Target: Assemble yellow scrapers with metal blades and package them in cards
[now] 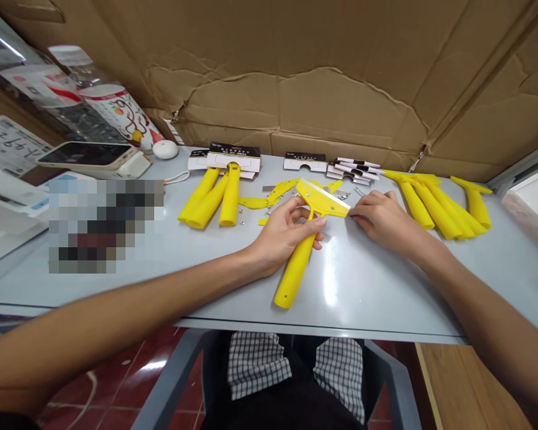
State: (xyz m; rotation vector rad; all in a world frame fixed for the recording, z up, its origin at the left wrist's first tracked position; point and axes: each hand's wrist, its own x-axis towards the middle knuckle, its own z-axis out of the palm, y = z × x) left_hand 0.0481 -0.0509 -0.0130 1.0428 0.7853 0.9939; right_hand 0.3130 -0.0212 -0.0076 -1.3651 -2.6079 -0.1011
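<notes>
My left hand (275,236) is wrapped round the neck of a yellow scraper (296,263), whose long round handle points down toward me. Its wide head, fixed with small screws, carries a pale straight strip along the far edge. Close to the right end of that head, my right hand (381,218) is closed with thumb and fingertips together. A thin metal piece (358,191) shows just above those fingers; whether they grip it I cannot tell. Behind the scraper lie loose yellow parts (253,203) and small metal pieces, partly hidden by my left hand.
Yellow handles (206,203) with black-and-white cards (235,152) lie left of centre. More cards (305,161) sit at the back. Several yellow scrapers (443,206) lie right. A phone (87,154) and bottles (112,98) stand left, with cardboard (296,113) behind the table (385,298).
</notes>
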